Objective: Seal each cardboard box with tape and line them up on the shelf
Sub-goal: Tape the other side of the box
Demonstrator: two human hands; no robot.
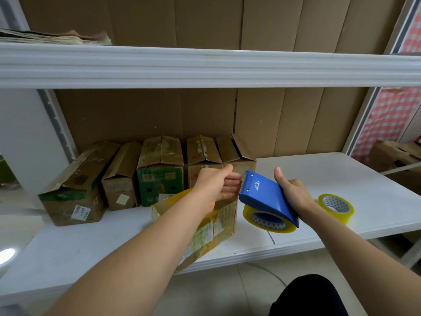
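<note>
The person is mid-seal on the front box (211,224), which sits at the near edge of the shelf (319,179), ahead of five boxes (159,169) lined along the back. The right hand (293,192) grips the blue tape dispenser (266,197), fingers curled round it, its toothed edge just beside the box's far end. The left hand (216,185) lies flat, fingers straight, on the box top. Likely next: tear the tape cleanly against the teeth, smooth it down. A spare tape roll (336,207) waits to the right.
</note>
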